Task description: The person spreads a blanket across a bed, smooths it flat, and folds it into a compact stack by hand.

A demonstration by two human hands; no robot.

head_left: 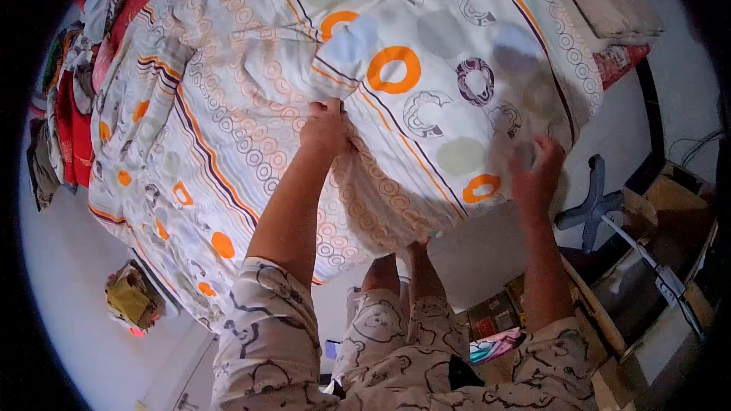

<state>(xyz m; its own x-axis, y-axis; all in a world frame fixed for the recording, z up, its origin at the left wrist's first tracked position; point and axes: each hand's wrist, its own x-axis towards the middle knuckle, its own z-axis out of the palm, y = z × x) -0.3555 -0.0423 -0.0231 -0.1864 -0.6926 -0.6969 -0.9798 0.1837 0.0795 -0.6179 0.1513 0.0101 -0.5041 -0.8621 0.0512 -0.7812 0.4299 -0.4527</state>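
Observation:
A large white cloth point(396, 114), apparently a duvet or its cover, spreads over the bed, printed with orange rings, grey dots and striped bands. Near the middle of it, my left hand point(326, 128) is closed on a bunched fold, and the fabric gathers and drapes down from the fist. My right hand point(537, 171) is at the cloth's lower right part, close to its near edge. Motion blurs its fingers, so whether they grip the fabric cannot be made out.
Piled clothes point(72, 122) lie at the far left. A folded beige blanket point(609, 0) is at the upper right. On the right floor are a dark star-shaped base point(590, 204), cardboard boxes point(670, 205) and a power strip point(670, 283). A bag-like yellowish bundle point(131, 297) stands lower left.

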